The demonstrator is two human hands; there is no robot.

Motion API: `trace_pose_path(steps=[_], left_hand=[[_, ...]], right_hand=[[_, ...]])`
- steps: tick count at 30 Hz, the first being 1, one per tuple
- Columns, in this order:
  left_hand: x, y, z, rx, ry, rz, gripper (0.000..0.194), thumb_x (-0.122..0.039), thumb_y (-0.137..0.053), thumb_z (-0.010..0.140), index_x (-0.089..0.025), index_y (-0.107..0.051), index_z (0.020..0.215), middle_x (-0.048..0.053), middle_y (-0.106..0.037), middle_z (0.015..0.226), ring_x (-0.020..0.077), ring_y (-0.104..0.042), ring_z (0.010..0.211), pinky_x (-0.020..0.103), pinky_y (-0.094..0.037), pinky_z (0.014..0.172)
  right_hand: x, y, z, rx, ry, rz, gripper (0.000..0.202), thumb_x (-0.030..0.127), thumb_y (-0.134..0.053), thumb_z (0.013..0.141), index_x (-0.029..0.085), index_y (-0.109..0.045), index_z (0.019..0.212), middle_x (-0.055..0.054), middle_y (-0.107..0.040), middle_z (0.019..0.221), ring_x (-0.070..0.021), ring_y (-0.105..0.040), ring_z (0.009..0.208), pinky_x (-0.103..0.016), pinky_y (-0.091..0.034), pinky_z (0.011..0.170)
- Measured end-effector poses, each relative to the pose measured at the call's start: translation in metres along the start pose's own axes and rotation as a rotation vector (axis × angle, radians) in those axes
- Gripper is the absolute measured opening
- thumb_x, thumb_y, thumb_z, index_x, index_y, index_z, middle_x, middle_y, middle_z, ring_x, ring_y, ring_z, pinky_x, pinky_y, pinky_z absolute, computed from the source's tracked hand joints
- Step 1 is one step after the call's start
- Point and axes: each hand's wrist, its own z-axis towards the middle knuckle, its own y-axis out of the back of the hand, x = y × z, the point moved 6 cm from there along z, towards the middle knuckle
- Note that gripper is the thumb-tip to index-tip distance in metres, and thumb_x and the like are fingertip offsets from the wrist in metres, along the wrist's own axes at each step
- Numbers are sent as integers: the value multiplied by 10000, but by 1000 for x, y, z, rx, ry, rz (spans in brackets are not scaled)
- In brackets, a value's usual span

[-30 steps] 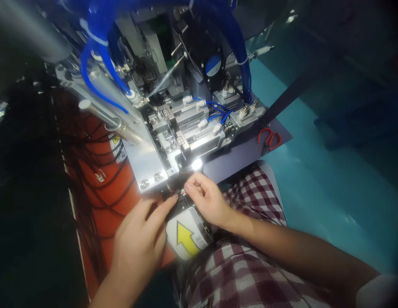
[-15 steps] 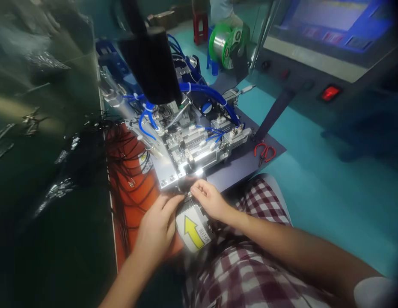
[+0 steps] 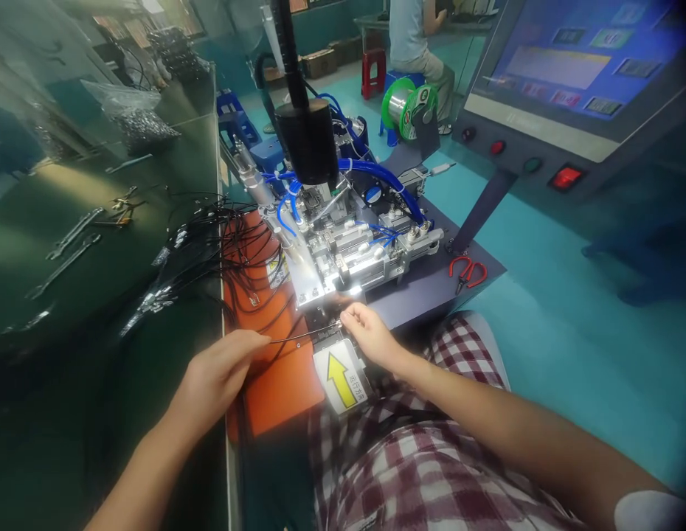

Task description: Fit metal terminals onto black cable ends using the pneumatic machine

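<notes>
My left hand (image 3: 224, 369) is closed over the orange plate (image 3: 288, 383), pinching a thin black cable (image 3: 299, 337). From those fingers the cable runs right to a small metal connector end (image 3: 338, 322). My right hand (image 3: 370, 335) pinches that end at the front of the machine (image 3: 354, 258), just above a white label with a yellow arrow (image 3: 341, 377). My right fingers partly hide the connector, so its exact seating cannot be made out.
Many black cables with metal ends (image 3: 155, 295) lie on the green table at left, near wrenches (image 3: 71, 243). Red-handled pliers (image 3: 468, 274) rest on the dark base plate. A solder wire spool (image 3: 401, 107) and a control screen (image 3: 569, 66) stand behind. A person (image 3: 412, 44) sits farther back.
My left hand has moved left, away from the right hand, and a stretch of cable now shows between them. My right hand stays at the machine's front. The view has shifted and become sharper.
</notes>
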Motion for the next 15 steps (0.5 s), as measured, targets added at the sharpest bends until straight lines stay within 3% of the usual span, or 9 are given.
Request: trace_pose_path(steps=[4, 8, 15], left_hand=[[-12, -15, -4, 81, -33, 99, 318, -236, -369, 980, -205, -685, 1003, 60, -746, 1001, 184, -712, 866, 268, -559, 763], [-15, -23, -6, 58, -9, 215, 267, -263, -411, 979, -190, -668, 986, 65, -732, 963, 201, -693, 817, 301, -539, 724], [-2, -32, 9, -54, 10, 410, 319, -95, -387, 904, -174, -690, 971, 103, -694, 985, 221, -641, 754, 344, -492, 660]], right_hand=[[-2, 0, 0, 6, -10, -12, 327, 465, -561, 854, 225, -420, 681, 66, -398, 603, -112, -357, 565, -268, -316, 549], [-3, 0, 0, 10, -10, -19, 340, 478, -577, 855, 224, -433, 682, 63, -400, 601, -113, -351, 555, -268, -296, 534], [-3, 0, 1, 5, -5, -33, 351, 511, -565, 841, 228, -427, 685, 69, -388, 599, -109, -339, 542, -272, -285, 529]])
